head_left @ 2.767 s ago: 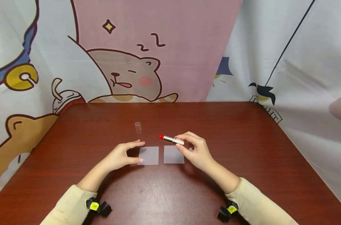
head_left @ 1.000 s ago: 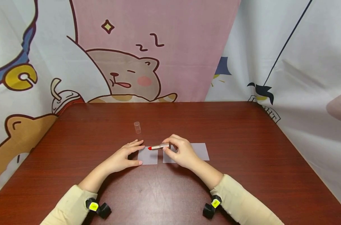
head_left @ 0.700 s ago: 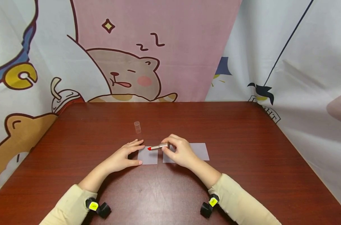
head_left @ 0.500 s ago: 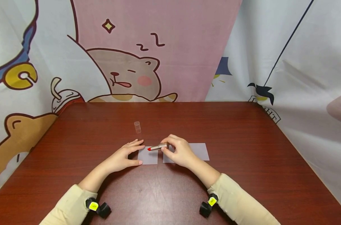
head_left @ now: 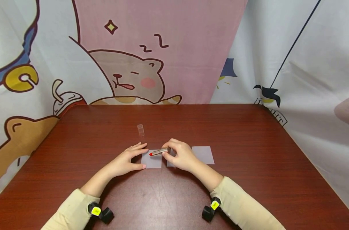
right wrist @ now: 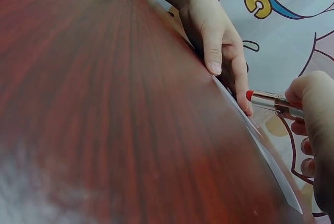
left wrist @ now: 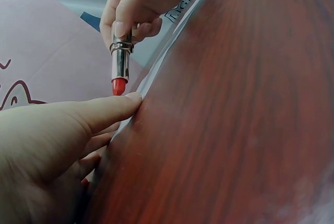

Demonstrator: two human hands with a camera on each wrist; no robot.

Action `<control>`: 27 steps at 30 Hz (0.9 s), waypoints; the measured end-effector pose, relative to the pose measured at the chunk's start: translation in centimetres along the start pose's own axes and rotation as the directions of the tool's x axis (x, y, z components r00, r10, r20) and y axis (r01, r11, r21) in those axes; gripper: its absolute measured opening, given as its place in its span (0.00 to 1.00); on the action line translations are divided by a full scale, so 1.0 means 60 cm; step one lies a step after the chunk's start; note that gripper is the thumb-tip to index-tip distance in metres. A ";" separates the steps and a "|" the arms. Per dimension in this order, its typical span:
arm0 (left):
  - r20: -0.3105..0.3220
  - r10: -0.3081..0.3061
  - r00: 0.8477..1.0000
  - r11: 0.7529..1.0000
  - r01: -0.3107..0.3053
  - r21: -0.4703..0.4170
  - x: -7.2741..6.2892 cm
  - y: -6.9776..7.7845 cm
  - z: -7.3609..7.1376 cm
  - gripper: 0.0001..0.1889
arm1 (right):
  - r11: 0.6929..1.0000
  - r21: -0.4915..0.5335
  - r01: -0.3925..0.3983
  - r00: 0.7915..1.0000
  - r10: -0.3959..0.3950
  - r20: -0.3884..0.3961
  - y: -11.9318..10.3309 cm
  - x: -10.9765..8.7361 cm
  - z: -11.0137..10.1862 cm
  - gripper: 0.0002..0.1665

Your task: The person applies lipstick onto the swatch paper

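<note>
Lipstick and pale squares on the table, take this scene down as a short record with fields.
Lipstick: red tip over left square
Right grip: holds lipstick
Left grip: at left square's outer side
Middle square: partly hidden by right grip
Right square: flat on table
Clear cylinder: on table, beyond left square

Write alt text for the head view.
A person's right hand holds a red lipstick over the leftmost of three pale cards on a reddish-brown table. The left hand rests at that card's left edge; a clear cap sits farther back. A cartoon-print cloth hangs behind.
</note>
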State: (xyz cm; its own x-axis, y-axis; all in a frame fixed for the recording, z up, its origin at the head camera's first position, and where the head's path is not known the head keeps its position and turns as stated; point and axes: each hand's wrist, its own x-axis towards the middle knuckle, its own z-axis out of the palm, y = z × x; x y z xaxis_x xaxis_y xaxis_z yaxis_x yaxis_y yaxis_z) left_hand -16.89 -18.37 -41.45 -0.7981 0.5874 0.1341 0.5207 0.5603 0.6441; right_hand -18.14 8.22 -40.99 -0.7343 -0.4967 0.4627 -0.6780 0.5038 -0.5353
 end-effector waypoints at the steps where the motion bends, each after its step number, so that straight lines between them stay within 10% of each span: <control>1: 0.000 -0.001 1.000 1.000 0.001 0.000 0.000 0.000 0.000 0.32 | 1.000 -0.002 -0.003 1.000 0.003 0.005 -0.001 0.000 0.000 0.08; 27: 0.002 0.004 1.000 1.000 -0.004 0.012 0.001 -0.001 0.001 0.32 | 1.000 0.012 0.024 0.998 -0.025 0.056 0.004 0.006 0.009 0.08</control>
State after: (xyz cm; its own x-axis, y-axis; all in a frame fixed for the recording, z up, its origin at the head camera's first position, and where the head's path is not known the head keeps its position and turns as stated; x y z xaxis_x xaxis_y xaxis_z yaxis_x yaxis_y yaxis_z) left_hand -16.94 -18.31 -41.52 -0.7957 0.5904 0.1351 0.5272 0.5653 0.6344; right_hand -18.57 7.81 -41.33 -0.7142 -0.5481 0.4352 -0.6952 0.4833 -0.5321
